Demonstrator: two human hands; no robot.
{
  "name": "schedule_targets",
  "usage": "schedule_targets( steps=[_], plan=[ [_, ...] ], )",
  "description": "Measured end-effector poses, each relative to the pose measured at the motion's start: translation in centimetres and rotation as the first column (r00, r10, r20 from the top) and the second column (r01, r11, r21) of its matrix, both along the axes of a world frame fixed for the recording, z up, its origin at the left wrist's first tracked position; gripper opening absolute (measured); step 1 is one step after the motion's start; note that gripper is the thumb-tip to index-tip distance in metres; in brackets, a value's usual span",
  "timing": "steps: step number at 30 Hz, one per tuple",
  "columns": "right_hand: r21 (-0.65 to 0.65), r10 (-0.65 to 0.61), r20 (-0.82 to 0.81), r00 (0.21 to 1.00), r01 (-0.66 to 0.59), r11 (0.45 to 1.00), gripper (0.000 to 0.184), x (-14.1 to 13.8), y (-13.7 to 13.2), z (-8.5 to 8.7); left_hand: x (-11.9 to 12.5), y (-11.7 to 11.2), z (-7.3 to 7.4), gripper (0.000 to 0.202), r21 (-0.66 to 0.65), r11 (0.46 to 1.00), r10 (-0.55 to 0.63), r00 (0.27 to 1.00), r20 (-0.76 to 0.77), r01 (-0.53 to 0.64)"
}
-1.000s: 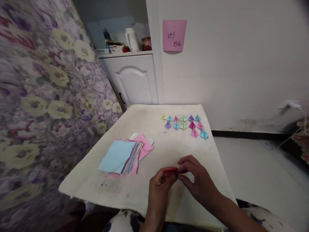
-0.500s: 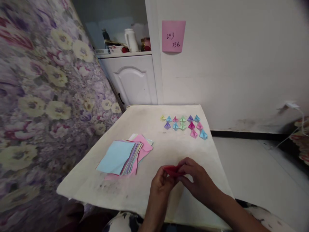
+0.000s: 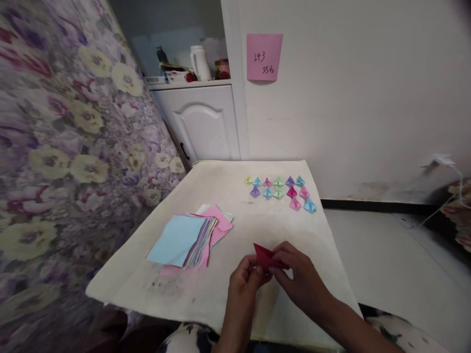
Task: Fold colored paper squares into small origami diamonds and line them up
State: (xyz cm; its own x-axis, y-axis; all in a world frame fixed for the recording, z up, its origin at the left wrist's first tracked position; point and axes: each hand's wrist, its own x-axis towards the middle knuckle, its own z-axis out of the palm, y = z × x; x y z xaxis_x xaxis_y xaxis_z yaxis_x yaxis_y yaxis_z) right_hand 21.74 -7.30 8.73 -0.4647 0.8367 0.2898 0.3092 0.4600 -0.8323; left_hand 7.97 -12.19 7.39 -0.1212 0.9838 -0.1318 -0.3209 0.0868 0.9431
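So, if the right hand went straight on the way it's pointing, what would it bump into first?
Apart from the red paper in its grip, probably the left hand, just across that paper from the right hand. Depth is hard to judge from one view.

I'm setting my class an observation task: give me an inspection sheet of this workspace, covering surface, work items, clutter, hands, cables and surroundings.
Surface: cream-covered table, dark smudges near its front left.
Work items: red folded paper in hand; stack of coloured paper sheets, light blue on top; small folded paper shapes in uneven rows, far right.
Clutter: white jug among other items on the cabinet shelf.
Hands: left hand and right hand both pinch the red folded paper.
Cables: white cable at right, beyond the table.
Surroundings: floral curtain left; white cabinet behind; pink note on the wall.
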Motion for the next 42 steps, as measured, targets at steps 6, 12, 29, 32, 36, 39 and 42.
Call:
schedule_targets(
  steps=[6,12,29,32,36,39,42],
  plan=[
    [0.031,0.000,-0.001,1.000,0.000,1.000,0.015,-0.1,-0.2,-0.4,-0.4,0.2,-0.5,0.011,-0.024,0.997,0.072,0.984,-0.163,-0.077],
    [0.152,0.003,0.046,0.999,-0.010,0.988,0.016,-0.3,-0.5,-1.0,0.0,0.3,-0.3,0.018,-0.021,0.997,0.070,0.988,-0.140,-0.074],
    [0.134,0.121,0.201,0.972,-0.149,0.980,0.018,-0.6,-2.1,0.4,-0.8,0.5,-0.3,0.014,0.010,0.998,0.065,0.919,-0.389,-0.067],
    [0.147,0.090,0.231,0.969,-0.126,0.981,0.017,-0.5,-1.9,0.4,-0.9,0.6,-0.4,0.011,-0.002,0.997,0.064,0.895,-0.441,-0.072],
    [0.137,0.004,0.250,0.968,-0.039,0.990,0.012,-0.6,-1.8,-0.4,-0.8,0.6,-0.4,0.011,-0.004,0.997,0.061,0.860,-0.507,-0.074],
    [0.108,-0.106,0.258,0.960,0.081,0.991,0.010,-0.8,-1.7,-1.0,-0.7,0.6,-0.3,0.012,-0.008,0.998,0.045,0.841,-0.539,-0.058],
    [0.092,-0.128,0.247,0.961,0.108,0.990,0.026,-0.9,-1.5,-1.4,-0.5,0.5,-0.3,0.015,-0.004,0.999,0.037,0.815,-0.578,-0.048]
  ],
)
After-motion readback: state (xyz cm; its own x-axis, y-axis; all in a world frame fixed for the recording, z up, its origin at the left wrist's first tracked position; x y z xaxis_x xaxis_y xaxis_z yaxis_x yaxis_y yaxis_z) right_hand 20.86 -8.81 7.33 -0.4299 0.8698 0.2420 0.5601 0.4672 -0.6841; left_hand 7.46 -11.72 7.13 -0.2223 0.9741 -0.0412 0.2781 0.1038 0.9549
